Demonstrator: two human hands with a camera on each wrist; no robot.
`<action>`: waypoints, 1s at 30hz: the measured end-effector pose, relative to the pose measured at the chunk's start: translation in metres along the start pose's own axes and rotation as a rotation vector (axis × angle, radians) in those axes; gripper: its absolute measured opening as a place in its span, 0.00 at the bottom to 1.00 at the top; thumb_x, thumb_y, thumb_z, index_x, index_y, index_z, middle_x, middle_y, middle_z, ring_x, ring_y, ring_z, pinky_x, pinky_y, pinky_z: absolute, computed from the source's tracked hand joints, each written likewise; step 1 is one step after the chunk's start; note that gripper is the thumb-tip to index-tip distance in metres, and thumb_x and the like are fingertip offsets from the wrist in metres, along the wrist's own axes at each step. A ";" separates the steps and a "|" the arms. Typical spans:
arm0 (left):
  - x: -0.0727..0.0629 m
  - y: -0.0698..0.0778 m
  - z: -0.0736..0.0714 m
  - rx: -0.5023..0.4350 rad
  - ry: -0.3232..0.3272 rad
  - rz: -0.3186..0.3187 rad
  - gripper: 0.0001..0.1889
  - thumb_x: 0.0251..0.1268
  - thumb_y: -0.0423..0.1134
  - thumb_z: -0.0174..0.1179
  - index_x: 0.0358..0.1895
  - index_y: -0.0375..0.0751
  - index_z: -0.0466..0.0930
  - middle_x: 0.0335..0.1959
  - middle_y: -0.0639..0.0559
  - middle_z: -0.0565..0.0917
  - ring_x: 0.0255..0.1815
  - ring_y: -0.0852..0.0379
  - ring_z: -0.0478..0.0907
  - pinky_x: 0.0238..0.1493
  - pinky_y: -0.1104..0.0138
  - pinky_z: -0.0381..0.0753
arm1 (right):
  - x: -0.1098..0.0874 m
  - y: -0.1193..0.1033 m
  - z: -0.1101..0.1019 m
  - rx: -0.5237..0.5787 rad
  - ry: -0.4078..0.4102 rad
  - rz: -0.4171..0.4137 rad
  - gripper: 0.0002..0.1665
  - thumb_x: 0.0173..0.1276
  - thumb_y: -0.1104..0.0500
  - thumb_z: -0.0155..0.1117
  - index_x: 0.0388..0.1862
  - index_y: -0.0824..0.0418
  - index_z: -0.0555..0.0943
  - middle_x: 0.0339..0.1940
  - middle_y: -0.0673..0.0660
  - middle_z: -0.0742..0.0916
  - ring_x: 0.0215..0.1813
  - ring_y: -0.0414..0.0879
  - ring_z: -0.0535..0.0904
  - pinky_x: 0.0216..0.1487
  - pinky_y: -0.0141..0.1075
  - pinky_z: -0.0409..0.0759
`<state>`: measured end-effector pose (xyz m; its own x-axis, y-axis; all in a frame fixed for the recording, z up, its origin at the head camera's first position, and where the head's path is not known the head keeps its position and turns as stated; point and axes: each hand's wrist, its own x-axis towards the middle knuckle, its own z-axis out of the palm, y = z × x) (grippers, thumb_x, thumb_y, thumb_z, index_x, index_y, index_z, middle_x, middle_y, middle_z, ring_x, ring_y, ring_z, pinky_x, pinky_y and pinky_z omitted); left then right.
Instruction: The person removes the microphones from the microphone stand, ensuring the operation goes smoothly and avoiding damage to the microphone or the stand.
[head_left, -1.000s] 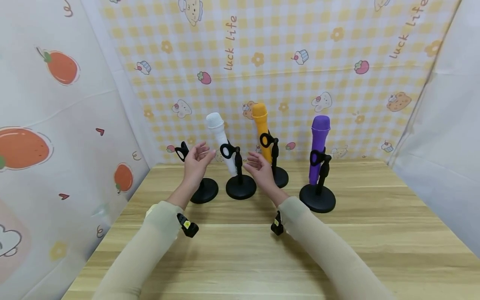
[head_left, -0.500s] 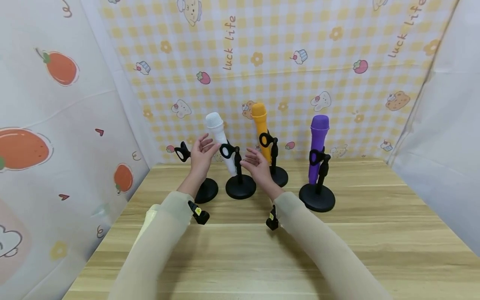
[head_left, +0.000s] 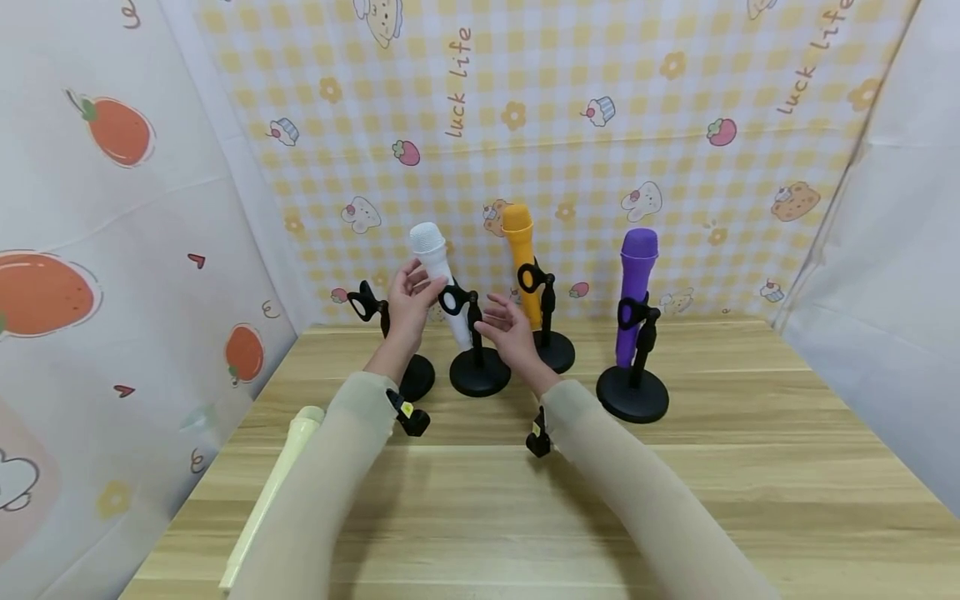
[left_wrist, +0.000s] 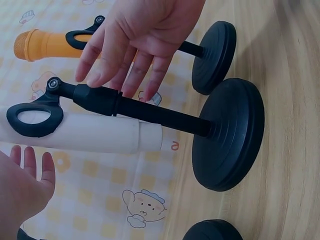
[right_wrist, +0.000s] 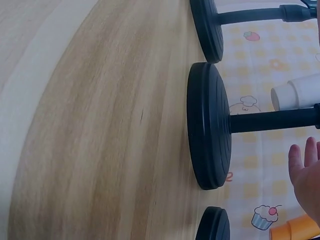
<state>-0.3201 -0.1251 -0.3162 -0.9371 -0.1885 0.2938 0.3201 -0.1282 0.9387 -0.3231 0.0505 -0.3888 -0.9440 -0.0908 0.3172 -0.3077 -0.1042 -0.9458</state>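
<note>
On the surface (head_left: 480,517), near its far edge, flanked a tilted white cylindrical microphone (head_left: 441,267) and round-based black stand (head_left: 480,375) with left hand (head_left: 408,312) and right hand (head_left: 515,332), fingers loosely spread.

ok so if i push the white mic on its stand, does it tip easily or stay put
A gentle low push probably wouldn't topple the stand, since its broad round base lies flat on the table. Pushed high up, it might tip more readily, because the white microphone sits high on a thin pole.
</note>
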 end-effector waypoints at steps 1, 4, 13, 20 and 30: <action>0.000 0.000 0.000 0.002 -0.001 -0.003 0.32 0.61 0.36 0.68 0.68 0.43 0.66 0.56 0.45 0.75 0.55 0.51 0.74 0.54 0.61 0.77 | 0.000 -0.002 0.000 0.005 -0.007 0.004 0.32 0.66 0.66 0.66 0.68 0.60 0.70 0.59 0.65 0.78 0.61 0.58 0.75 0.60 0.44 0.75; 0.000 0.001 0.001 0.008 -0.003 -0.009 0.31 0.61 0.37 0.68 0.67 0.43 0.67 0.56 0.45 0.76 0.55 0.52 0.75 0.54 0.62 0.77 | -0.004 -0.010 0.002 0.006 -0.028 0.009 0.32 0.66 0.68 0.65 0.68 0.64 0.69 0.59 0.68 0.78 0.60 0.60 0.75 0.60 0.45 0.75; 0.002 0.001 0.002 0.013 -0.007 -0.018 0.29 0.61 0.37 0.68 0.65 0.43 0.70 0.55 0.46 0.78 0.53 0.52 0.76 0.53 0.61 0.78 | 0.003 0.001 0.007 -0.044 -0.023 0.019 0.31 0.66 0.66 0.65 0.68 0.58 0.72 0.59 0.66 0.79 0.60 0.57 0.76 0.59 0.44 0.75; 0.003 0.000 0.004 0.055 0.000 -0.018 0.29 0.61 0.37 0.69 0.65 0.40 0.70 0.55 0.44 0.77 0.52 0.52 0.76 0.51 0.62 0.78 | 0.004 0.003 0.010 -0.094 0.010 -0.013 0.27 0.66 0.68 0.65 0.64 0.57 0.75 0.53 0.63 0.83 0.54 0.54 0.80 0.56 0.42 0.78; 0.004 0.000 0.004 0.071 0.020 -0.038 0.28 0.61 0.38 0.68 0.64 0.41 0.71 0.55 0.45 0.78 0.53 0.53 0.76 0.52 0.61 0.78 | 0.004 0.002 0.011 -0.126 0.016 -0.050 0.23 0.66 0.68 0.65 0.60 0.61 0.78 0.50 0.62 0.84 0.52 0.53 0.80 0.56 0.41 0.78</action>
<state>-0.3242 -0.1218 -0.3143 -0.9452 -0.2040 0.2550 0.2733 -0.0668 0.9596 -0.3264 0.0390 -0.3886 -0.9285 -0.0731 0.3641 -0.3662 0.0170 -0.9304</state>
